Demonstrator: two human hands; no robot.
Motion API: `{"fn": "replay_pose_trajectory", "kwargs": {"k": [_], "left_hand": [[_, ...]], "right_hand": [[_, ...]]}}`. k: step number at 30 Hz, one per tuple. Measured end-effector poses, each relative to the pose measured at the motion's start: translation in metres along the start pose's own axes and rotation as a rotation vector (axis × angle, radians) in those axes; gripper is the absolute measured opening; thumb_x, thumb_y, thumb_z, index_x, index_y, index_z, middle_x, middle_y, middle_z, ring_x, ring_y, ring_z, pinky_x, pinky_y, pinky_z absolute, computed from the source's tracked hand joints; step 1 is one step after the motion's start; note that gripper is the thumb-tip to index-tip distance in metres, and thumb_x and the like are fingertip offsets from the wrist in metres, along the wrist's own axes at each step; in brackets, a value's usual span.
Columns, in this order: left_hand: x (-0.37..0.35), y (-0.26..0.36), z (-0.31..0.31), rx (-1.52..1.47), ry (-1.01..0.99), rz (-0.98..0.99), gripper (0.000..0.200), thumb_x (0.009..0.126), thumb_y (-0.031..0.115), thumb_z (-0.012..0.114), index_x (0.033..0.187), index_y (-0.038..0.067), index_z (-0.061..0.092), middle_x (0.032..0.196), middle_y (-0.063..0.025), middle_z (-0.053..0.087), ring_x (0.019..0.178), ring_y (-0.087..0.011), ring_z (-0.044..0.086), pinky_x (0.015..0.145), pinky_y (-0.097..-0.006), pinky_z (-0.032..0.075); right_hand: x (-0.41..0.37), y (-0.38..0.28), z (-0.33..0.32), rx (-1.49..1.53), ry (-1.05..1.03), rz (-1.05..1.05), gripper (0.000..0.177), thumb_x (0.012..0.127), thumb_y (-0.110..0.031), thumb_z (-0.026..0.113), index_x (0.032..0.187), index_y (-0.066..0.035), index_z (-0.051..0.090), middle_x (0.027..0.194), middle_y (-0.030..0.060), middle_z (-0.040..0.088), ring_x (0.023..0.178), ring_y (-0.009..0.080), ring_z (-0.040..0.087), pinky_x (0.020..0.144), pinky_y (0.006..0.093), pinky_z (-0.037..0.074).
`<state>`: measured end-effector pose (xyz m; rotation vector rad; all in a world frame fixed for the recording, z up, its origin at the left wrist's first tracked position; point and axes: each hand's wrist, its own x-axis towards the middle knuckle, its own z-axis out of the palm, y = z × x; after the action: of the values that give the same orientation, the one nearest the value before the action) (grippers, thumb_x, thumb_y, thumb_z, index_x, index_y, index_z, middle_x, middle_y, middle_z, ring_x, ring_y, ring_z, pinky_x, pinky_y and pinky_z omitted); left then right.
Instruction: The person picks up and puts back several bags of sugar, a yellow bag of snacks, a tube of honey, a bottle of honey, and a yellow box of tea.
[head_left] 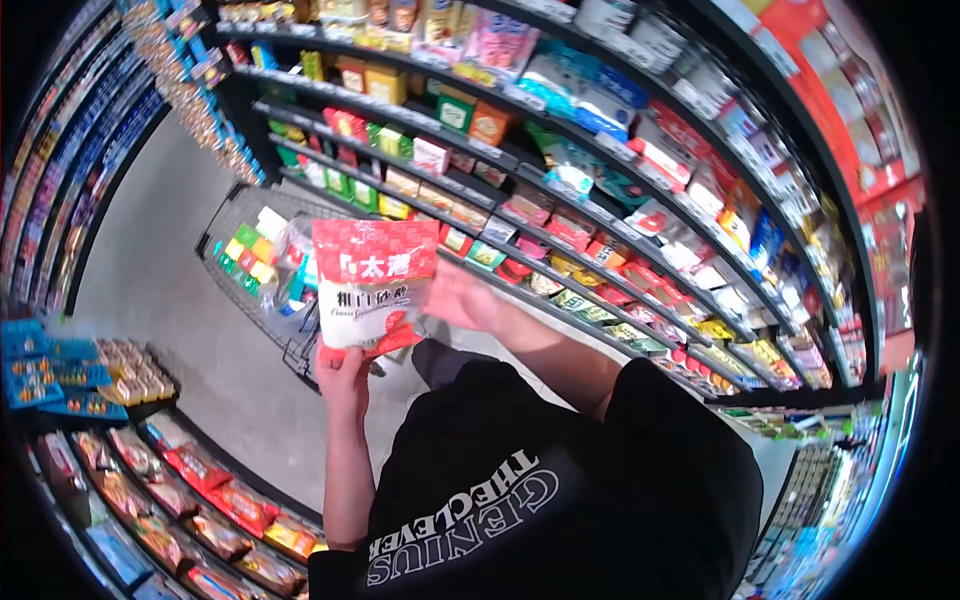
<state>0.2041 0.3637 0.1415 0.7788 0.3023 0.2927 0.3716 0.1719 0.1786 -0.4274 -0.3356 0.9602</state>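
Note:
A red-and-white bag of coarse white sugar (368, 285) is held up in front of me, its printed front facing the camera. My left hand (343, 368) grips it at the lower left corner, thumb on the front and the other fingers mostly hidden behind. At the bag's right edge is my right hand (462, 300), blurred, its fingertips right at the side of the pack. I cannot tell how its fingers are set. Behind the bag, partly covered by it, stands a wire shopping cart (235, 285) with several colourful packages in it.
A long shelf unit (500, 160) of packaged goods curves along the right. More shelving (70, 150) lines the far left. A low display of bagged snacks (215, 490) is at the lower left, near a blue display box (50, 370). Grey floor (150, 250) runs between them.

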Motion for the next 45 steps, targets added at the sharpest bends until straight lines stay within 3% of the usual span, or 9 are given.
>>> {"fn": "replay_pose_trajectory", "kwargs": {"k": [3, 7, 10, 14, 21, 33, 38, 43, 45], "left_hand": [[-0.007, 0.001, 0.021, 0.160, -0.108, 0.270, 0.057, 0.079, -0.007, 0.076, 0.133, -0.003, 0.056, 0.123, -0.0130, 0.067, 0.110, -0.0211, 0.067, 0.094, -0.0336, 0.055], [-0.008, -0.001, 0.053, 0.485, -0.044, 0.211, 0.052, 0.078, -0.008, 0.076, 0.128, -0.006, 0.061, 0.117, -0.0117, 0.070, 0.103, -0.0188, 0.068, 0.094, -0.0337, 0.054], [0.000, -0.015, 0.070, 0.460, -0.008, 0.204, 0.049, 0.080, -0.008, 0.075, 0.128, -0.006, 0.062, 0.117, -0.0114, 0.070, 0.102, -0.0179, 0.068, 0.091, -0.0326, 0.055], [0.005, -0.028, 0.097, 0.270, -0.001, 0.089, 0.033, 0.092, 0.001, 0.070, 0.124, -0.001, 0.062, 0.114, -0.0086, 0.070, 0.090, -0.0165, 0.069, 0.077, -0.0332, 0.058], [0.030, -0.055, 0.124, 0.295, -0.192, -0.123, 0.037, 0.105, 0.027, 0.057, 0.132, 0.003, 0.059, 0.122, -0.0083, 0.069, 0.109, -0.0168, 0.066, 0.092, -0.0383, 0.053], [0.146, -0.177, 0.355, 0.669, -0.676, -0.118, 0.042, 0.094, -0.004, 0.064, 0.135, -0.003, 0.055, 0.120, -0.0085, 0.069, 0.110, -0.0140, 0.064, 0.095, -0.0282, 0.051], [0.214, -0.234, 0.458, 0.954, -0.906, 0.256, 0.038, 0.088, 0.004, 0.073, 0.125, 0.003, 0.066, 0.102, -0.0023, 0.073, 0.087, -0.0115, 0.062, 0.078, -0.0287, 0.051], [0.244, -0.260, 0.521, 1.212, -0.832, 0.559, 0.036, 0.085, 0.020, 0.078, 0.117, 0.007, 0.071, 0.102, -0.0072, 0.073, 0.100, -0.0262, 0.059, 0.094, -0.0400, 0.045], [0.246, -0.274, 0.525, 1.390, -0.773, 0.685, 0.035, 0.084, 0.017, 0.078, 0.116, 0.005, 0.071, 0.101, -0.0085, 0.075, 0.098, -0.0262, 0.062, 0.093, -0.0387, 0.048]], "right_hand": [[-0.035, 0.006, 0.021, -0.541, 0.021, -0.177, 0.052, 0.098, -0.013, 0.068, 0.146, -0.004, 0.049, 0.133, 0.0104, 0.064, 0.124, 0.0190, 0.060, 0.108, 0.0381, 0.047], [-0.056, 0.006, 0.010, -0.723, 0.310, -0.196, 0.017, 0.102, -0.009, 0.062, 0.115, -0.001, 0.069, 0.098, -0.0020, 0.071, 0.090, 0.0074, 0.064, 0.077, 0.0274, 0.053], [-0.070, -0.007, 0.012, -0.948, 0.385, -0.322, 0.017, 0.103, -0.009, 0.061, 0.116, 0.000, 0.067, 0.101, -0.0014, 0.069, 0.087, 0.0058, 0.060, 0.074, 0.0266, 0.051], [-0.071, -0.024, 0.016, -0.763, 0.444, -0.348, 0.028, 0.105, -0.008, 0.057, 0.131, 0.001, 0.056, 0.112, 0.0039, 0.070, 0.106, 0.0101, 0.064, 0.093, 0.0292, 0.054], [-0.083, -0.056, -0.034, -0.700, 0.516, -0.544, 0.038, 0.105, -0.007, 0.057, 0.142, -0.004, 0.048, 0.121, 0.0061, 0.069, 0.101, 0.0100, 0.067, 0.087, 0.0255, 0.053], [-0.209, -0.273, -0.090, -0.905, 0.840, -0.915, 0.078, 0.093, 0.013, 0.060, 0.158, -0.005, 0.021, 0.120, 0.0121, 0.062, 0.109, 0.0181, 0.068, 0.094, 0.0290, 0.056], [-0.232, -0.373, -0.121, -1.230, 1.000, -1.010, 0.054, 0.093, -0.002, 0.068, 0.143, 0.001, 0.050, 0.135, 0.0162, 0.059, 0.130, 0.0229, 0.056, 0.107, 0.0338, 0.047], [-0.258, -0.433, -0.120, -1.642, 1.247, -0.776, 0.045, 0.083, -0.021, 0.081, 0.114, 0.006, 0.065, 0.116, 0.0270, 0.066, 0.111, 0.0401, 0.063, 0.097, 0.0433, 0.049], [-0.262, -0.448, -0.112, -1.802, 1.406, -0.196, 0.034, 0.083, -0.024, 0.080, 0.093, 0.007, 0.070, 0.099, 0.0275, 0.070, 0.101, 0.0445, 0.064, 0.094, 0.0473, 0.050]]}}
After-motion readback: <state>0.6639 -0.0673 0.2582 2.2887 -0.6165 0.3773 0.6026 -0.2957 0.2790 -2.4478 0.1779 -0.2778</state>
